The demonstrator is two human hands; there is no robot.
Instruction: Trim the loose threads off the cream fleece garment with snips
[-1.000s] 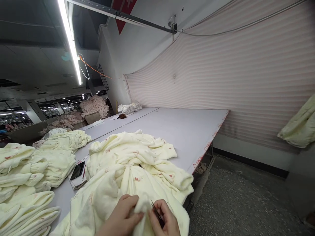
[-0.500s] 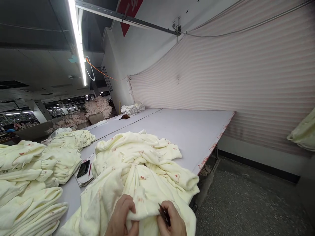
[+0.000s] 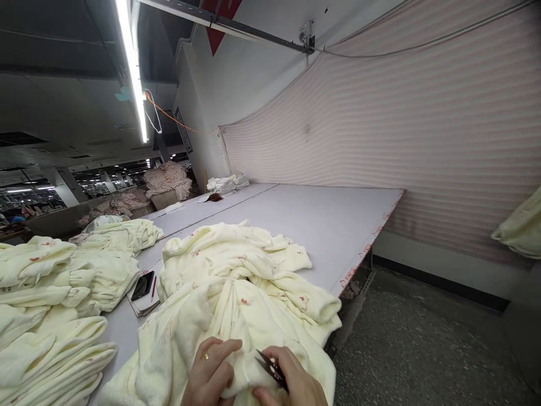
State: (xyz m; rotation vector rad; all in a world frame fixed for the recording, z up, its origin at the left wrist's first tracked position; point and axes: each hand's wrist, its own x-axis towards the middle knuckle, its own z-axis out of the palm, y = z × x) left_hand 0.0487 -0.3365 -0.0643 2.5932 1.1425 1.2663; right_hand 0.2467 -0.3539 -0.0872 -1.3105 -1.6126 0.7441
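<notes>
A pale yellow fleece garment point(image 3: 236, 293) with small red prints lies crumpled on the grey table point(image 3: 321, 220) in front of me. At the bottom edge my left hand point(image 3: 209, 375), with a ring on one finger, pinches a fold of this garment. My right hand point(image 3: 296, 383) sits just beside it and holds small dark thread snips point(image 3: 270, 367), whose tips point left at the pinched fold. The lower parts of both hands are cut off by the frame.
Folded stacks of the same yellow garments point(image 3: 51, 304) fill the left. A phone point(image 3: 142, 285) on a notebook with a red pen lies between them and my garment. The table's right edge point(image 3: 367, 248) drops to a speckled floor. Striped cloth covers the wall.
My left hand has shifted its grip and flattened on the fold, showing its ring. The snips in my right hand now point toward the fold. The view tilted slightly.
</notes>
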